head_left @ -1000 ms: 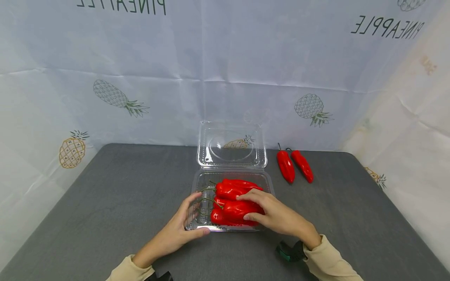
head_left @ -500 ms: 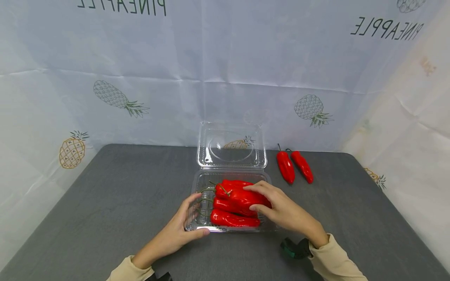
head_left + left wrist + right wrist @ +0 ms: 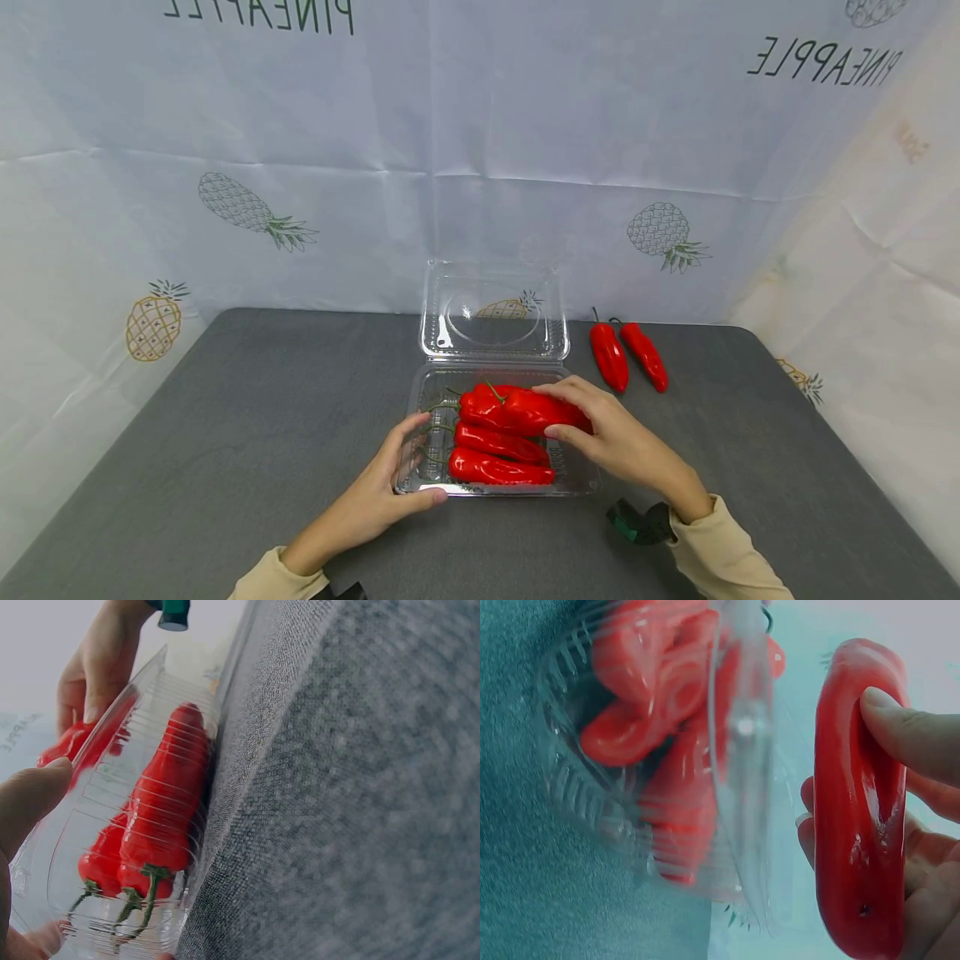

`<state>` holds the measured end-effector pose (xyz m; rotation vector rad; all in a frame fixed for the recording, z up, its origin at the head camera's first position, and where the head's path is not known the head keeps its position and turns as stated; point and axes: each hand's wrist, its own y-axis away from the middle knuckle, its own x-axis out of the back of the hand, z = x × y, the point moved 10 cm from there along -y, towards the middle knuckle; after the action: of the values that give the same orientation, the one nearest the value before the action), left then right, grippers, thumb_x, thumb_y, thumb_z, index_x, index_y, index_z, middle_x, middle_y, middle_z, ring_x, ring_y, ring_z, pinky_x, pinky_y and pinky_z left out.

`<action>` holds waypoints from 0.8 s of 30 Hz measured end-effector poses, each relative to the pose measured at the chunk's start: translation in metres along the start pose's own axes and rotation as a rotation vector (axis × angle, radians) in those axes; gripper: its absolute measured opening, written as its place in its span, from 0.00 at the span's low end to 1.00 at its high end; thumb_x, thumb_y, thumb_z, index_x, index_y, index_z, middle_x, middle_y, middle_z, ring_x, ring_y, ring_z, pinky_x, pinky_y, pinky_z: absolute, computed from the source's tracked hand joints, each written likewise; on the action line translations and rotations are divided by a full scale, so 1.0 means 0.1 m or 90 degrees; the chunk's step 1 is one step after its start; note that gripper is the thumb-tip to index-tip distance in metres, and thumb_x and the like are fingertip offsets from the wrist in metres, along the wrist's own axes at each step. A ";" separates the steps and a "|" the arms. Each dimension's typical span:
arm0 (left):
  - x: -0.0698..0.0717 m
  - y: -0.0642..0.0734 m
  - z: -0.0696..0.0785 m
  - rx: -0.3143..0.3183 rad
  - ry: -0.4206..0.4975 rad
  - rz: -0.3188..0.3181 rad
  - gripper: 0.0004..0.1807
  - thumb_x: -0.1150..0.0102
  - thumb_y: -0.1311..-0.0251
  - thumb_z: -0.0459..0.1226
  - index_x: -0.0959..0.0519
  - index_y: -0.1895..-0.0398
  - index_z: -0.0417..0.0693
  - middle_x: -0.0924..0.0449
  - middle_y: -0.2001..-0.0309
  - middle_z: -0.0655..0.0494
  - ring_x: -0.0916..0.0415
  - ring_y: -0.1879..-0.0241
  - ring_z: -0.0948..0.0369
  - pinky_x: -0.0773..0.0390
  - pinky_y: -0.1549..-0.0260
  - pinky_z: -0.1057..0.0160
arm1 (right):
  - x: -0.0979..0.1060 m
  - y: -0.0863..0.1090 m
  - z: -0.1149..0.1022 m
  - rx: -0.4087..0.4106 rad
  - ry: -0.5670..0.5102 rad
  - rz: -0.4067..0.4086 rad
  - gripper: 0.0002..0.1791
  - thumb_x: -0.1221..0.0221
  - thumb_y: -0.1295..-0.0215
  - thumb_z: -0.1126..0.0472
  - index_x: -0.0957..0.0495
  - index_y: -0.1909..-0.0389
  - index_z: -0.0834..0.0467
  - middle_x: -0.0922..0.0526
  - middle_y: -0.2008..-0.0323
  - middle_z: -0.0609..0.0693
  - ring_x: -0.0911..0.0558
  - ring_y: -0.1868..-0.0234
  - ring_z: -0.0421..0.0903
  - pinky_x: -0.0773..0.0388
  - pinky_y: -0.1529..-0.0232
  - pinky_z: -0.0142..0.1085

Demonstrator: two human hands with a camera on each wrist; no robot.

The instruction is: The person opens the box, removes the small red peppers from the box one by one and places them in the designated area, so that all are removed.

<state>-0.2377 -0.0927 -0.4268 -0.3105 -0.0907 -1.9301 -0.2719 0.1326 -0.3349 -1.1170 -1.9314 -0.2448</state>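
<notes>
A clear plastic container (image 3: 577,479) stands with its lid (image 3: 495,312) raised, and several long red peppers (image 3: 501,467) lie in its base with their green stems to the left. My left hand (image 3: 372,500) holds the base at its front left corner, thumb at the front rim and fingers along the left side. Above the right part of the base, my right hand (image 3: 618,433) grips one red pepper (image 3: 859,810) between thumb and fingers. In the right wrist view this pepper is apart from the container wall. In the left wrist view, the peppers (image 3: 161,814) show through the clear side.
Two more red peppers, a thicker one (image 3: 609,358) and a slimmer one (image 3: 645,357), lie on the grey table (image 3: 300,400) right of the lid. A pale cloth (image 3: 360,233) printed with pineapples hangs behind the table's back edge.
My right hand has lifted a pepper from the front of the pile and carried it up, back and to the right. This uncovers the front peppers. My left hand stays at the corner.
</notes>
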 end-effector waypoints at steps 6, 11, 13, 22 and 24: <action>0.00 0.00 0.01 -0.001 0.002 0.001 0.51 0.28 0.44 0.40 0.52 0.24 0.53 0.53 0.22 0.43 0.48 0.24 0.39 0.41 0.28 0.45 | 0.09 0.01 0.05 -0.012 0.012 0.021 0.28 0.33 0.39 0.62 0.27 0.37 0.56 0.21 0.46 0.47 0.22 0.51 0.39 0.17 0.53 0.31; 0.00 0.00 0.01 -0.004 0.002 0.002 0.51 0.28 0.44 0.40 0.51 0.24 0.53 0.53 0.23 0.42 0.48 0.25 0.39 0.41 0.29 0.45 | 0.16 0.01 0.13 -0.027 0.005 0.036 0.28 0.33 0.39 0.63 0.27 0.37 0.57 0.20 0.44 0.48 0.21 0.51 0.41 0.16 0.54 0.31; 0.00 0.00 0.01 -0.007 0.001 0.003 0.51 0.28 0.44 0.40 0.51 0.24 0.52 0.52 0.23 0.42 0.48 0.25 0.39 0.41 0.29 0.45 | 0.18 0.02 0.17 -0.038 0.009 0.041 0.28 0.33 0.38 0.63 0.27 0.36 0.57 0.20 0.43 0.49 0.21 0.52 0.41 0.16 0.55 0.30; 0.01 0.00 0.02 -0.013 -0.001 0.001 0.51 0.28 0.44 0.41 0.52 0.24 0.51 0.53 0.23 0.41 0.48 0.25 0.39 0.41 0.29 0.45 | 0.34 0.04 0.30 -0.077 0.027 0.072 0.30 0.34 0.37 0.64 0.29 0.34 0.58 0.21 0.43 0.52 0.21 0.51 0.45 0.16 0.55 0.31; 0.01 0.00 0.02 -0.012 -0.002 0.001 0.51 0.28 0.44 0.41 0.52 0.24 0.51 0.53 0.23 0.42 0.48 0.25 0.39 0.41 0.29 0.45 | 0.38 0.05 0.35 -0.088 0.029 0.080 0.30 0.34 0.37 0.64 0.30 0.34 0.58 0.22 0.42 0.53 0.22 0.50 0.47 0.16 0.55 0.31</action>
<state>-0.2376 -0.0929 -0.4248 -0.3258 -0.0737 -1.9302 -0.2972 0.1774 -0.3286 -1.3075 -1.8184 -0.3362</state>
